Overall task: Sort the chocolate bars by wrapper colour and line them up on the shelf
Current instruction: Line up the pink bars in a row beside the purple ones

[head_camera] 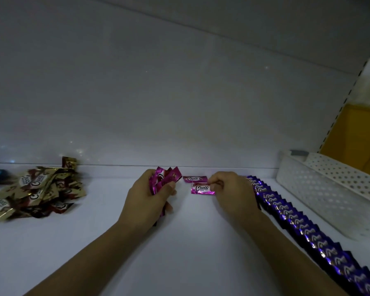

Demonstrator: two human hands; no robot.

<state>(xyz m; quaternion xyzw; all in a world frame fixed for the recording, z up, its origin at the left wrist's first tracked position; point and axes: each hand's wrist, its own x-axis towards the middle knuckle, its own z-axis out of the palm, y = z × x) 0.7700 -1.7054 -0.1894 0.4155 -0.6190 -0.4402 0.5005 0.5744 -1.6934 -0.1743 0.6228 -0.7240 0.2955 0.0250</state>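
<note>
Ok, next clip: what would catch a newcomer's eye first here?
The long overlapping row of purple bars running down the right side of the shelf. At centre, the left hand holds a bunch of pink bars while the right hand pinches a single pink bar; a loose gold heap sits far left.

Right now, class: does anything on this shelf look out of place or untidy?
The gold-and-brown foil chocolate bars at the left lie in a jumbled heap, overlapping at all angles, while the purple foil chocolate bars on the right form a neat overlapping row. Nothing looks torn or spilled.
</note>
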